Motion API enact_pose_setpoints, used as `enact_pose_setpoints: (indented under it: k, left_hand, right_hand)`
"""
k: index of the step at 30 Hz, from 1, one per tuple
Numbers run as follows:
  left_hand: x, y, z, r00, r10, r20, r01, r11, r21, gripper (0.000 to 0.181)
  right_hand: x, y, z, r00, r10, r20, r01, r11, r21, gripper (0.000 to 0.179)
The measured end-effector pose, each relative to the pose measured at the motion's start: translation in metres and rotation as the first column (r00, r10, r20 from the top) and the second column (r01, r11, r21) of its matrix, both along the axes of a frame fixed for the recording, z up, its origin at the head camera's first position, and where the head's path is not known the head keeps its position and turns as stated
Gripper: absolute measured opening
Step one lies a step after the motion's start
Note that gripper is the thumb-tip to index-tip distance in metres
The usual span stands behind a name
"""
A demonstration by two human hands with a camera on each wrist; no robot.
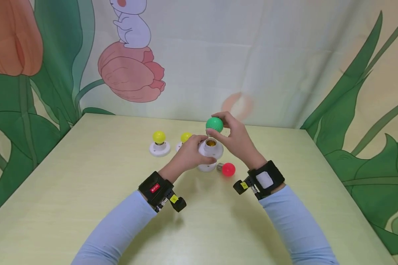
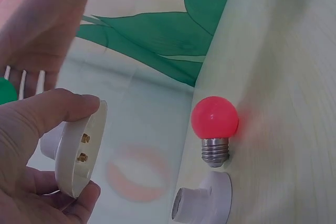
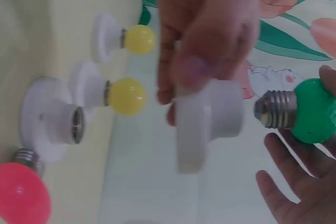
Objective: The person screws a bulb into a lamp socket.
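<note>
My left hand (image 1: 195,151) grips a white lamp socket (image 1: 210,148) by its round base, lifted above the table with its opening tilted up. In my right hand (image 1: 237,138) a green light bulb (image 1: 214,125) is pinched between thumb and fingers, just above that socket. The right wrist view shows the bulb's metal screw base (image 3: 275,109) pointing at the socket's mouth, with a small gap between them. Beneath the held socket, a second white socket (image 2: 205,200) with no bulb stands on the table. A red light bulb (image 1: 228,169) lies right beside it.
Two yellow bulbs sit in white sockets at the left: one yellow bulb (image 1: 159,137) farther left, the other yellow bulb (image 1: 186,137) partly behind my left hand. The pale table (image 1: 96,176) ends at a printed curtain (image 1: 199,66) at the back.
</note>
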State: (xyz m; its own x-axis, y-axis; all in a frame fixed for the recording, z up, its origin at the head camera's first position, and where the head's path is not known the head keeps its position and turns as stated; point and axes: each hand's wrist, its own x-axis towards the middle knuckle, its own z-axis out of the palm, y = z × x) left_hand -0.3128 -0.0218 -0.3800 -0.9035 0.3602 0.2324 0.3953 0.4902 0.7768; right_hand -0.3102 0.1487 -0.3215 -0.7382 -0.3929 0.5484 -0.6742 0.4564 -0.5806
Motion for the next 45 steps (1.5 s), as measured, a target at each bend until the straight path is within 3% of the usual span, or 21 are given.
enact_pose_setpoints:
  k: [7,13,17,21,24,26,30,36,38,42,45]
  left_hand:
    - [0.003,0.000,-0.001,1.000,0.011,0.010,-0.011,1.000,-0.010,0.059]
    - [0.005,0.001,-0.001,1.000,0.016,0.016,-0.015,1.000,-0.018,0.060]
    - [0.004,0.001,0.000,1.000,0.002,0.000,-0.002,1.000,-0.007,0.059]
    - [0.004,0.000,0.002,1.000,-0.020,-0.007,0.020,1.000,0.007,0.057]
    - [0.004,0.000,0.003,1.000,-0.022,-0.009,0.022,1.000,0.007,0.057]
    - [0.004,0.000,0.002,1.000,-0.016,-0.007,0.016,1.000,-0.006,0.059]
    - [0.004,0.000,0.002,1.000,0.001,0.003,-0.001,0.999,-0.043,0.061]
    - [0.006,0.004,0.004,1.000,-0.001,0.004,0.001,0.999,-0.052,0.056]
    - [0.007,0.005,0.005,1.000,0.000,0.006,0.000,0.998,-0.055,0.057]
    - [0.007,0.005,0.005,1.000,0.000,-0.001,0.000,0.999,-0.051,0.058]
    - [0.007,0.005,0.004,1.000,0.000,-0.012,-0.001,0.999,-0.049,0.059]
  right_hand:
    - [-0.001,0.001,-0.018,0.985,0.018,0.169,-0.036,0.994,0.105,0.040]
    - [-0.001,0.005,-0.016,0.977,0.030,0.209,-0.059,0.989,0.133,0.055]
    - [0.000,0.009,-0.009,0.963,0.158,0.217,-0.180,0.980,0.086,0.063]
    - [0.008,0.011,0.005,0.914,0.335,0.229,-0.354,0.934,0.044,0.057]
    - [0.016,0.011,0.014,0.893,0.380,0.240,-0.403,0.914,0.054,0.049]
    - [0.018,0.011,0.017,0.896,0.368,0.249,-0.394,0.917,0.062,0.045]
    - [0.018,0.011,0.014,0.921,0.306,0.243,-0.329,0.942,0.060,0.040]
    - [-0.005,0.014,-0.010,0.975,0.148,0.166,-0.159,0.986,0.050,0.040]
    - [-0.003,0.012,-0.009,0.982,0.109,0.152,-0.118,0.992,0.051,0.041]
    - [0.011,0.008,0.005,0.978,0.126,0.165,-0.138,0.989,0.061,0.043]
    - [0.017,0.011,0.013,0.938,0.239,0.252,-0.251,0.968,0.019,0.049]
